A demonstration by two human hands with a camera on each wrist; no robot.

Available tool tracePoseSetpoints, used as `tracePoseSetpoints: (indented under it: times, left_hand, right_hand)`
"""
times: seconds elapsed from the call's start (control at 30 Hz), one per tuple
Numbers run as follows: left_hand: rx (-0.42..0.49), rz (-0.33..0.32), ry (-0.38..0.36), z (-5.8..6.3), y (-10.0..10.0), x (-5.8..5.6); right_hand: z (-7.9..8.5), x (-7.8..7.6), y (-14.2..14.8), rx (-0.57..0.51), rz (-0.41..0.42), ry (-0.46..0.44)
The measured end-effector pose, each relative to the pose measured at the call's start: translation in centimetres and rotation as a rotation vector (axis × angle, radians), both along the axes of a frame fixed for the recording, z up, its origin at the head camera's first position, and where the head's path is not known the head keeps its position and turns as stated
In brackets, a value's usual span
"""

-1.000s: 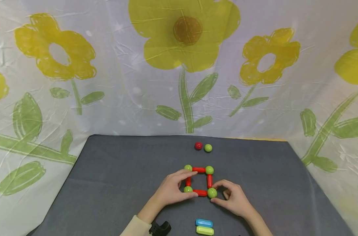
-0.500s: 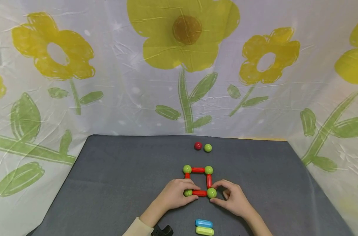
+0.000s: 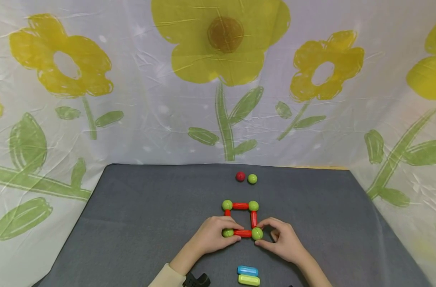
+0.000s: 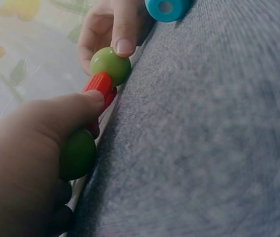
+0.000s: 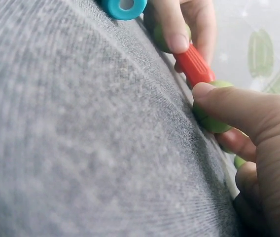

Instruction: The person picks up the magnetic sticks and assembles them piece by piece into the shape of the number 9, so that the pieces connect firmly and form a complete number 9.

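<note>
A square of red magnetic rods with green balls at its corners lies on the dark cloth. My left hand point(image 3: 215, 235) pinches the front red rod point(image 3: 243, 233) near its left end, thumb on the near side. The front left green ball point(image 4: 78, 155) sits under that hand, partly hidden. My right hand point(image 3: 285, 241) pinches the front right green ball point(image 3: 257, 233) between thumb and forefinger. The right side rod point(image 3: 253, 219) runs back from it to the back right green ball point(image 3: 253, 205). Most of the left side rod point(image 3: 227, 213) is covered by my left hand.
A blue rod point(image 3: 247, 270) and a yellow-green rod point(image 3: 249, 280) lie side by side nearer me. Behind the square rest a loose red ball point(image 3: 240, 176) and a green ball point(image 3: 252, 179). A flower-printed sheet point(image 3: 149, 119) hangs behind the dark table cloth point(image 3: 149, 195).
My left hand has come nearer me from the square's left side and narrowed its grip onto the front rod. The front left corner shifted slightly nearer. My right hand keeps its pinch.
</note>
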State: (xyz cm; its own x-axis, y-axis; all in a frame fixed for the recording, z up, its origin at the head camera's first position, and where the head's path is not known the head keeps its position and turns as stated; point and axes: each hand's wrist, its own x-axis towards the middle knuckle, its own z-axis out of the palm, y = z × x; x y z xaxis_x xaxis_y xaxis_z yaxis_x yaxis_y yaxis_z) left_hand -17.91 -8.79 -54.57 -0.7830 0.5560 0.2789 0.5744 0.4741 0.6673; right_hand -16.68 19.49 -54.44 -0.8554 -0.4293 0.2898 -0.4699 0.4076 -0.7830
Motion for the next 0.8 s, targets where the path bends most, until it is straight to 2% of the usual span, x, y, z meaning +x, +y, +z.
tracePoseSetpoints:
  times: [0.17,0.33,0.4,0.47,0.57,0.63,0.73,0.8]
  left_hand:
    - [0.032,0.033,0.041,0.1,-0.1,0.1]
    - [0.122,0.175,0.107,0.6,-0.5,0.0]
    - [0.152,0.227,0.072,0.9,-0.9,-0.2]
    - [0.144,0.25,-0.003,1.0,-1.6,-0.6]
    - [0.055,0.236,-0.135,0.8,-2.6,-1.0]
    - [-0.013,0.2,-0.193,0.6,-3.2,-1.3]
    - [-0.069,0.15,-0.215,0.3,-3.7,-1.6]
    - [-0.074,0.128,-0.206,0.3,-3.8,-1.8]
  right_hand:
    - [0.0,0.0,-0.1,-0.001,0.0,-0.002]
    - [-0.1,0.0,0.0,0.001,0.0,0.003]
    - [-0.2,0.0,0.0,0.004,-0.002,0.002]
    - [-0.2,0.0,0.0,0.006,-0.004,-0.003]
    - [-0.2,-0.1,0.0,0.011,-0.009,-0.019]
    - [-0.2,-0.1,0.0,0.017,-0.009,-0.022]
    - [-0.3,-0.1,0.0,0.023,-0.011,-0.025]
    - [-0.2,-0.1,0.0,0.027,-0.01,-0.028]
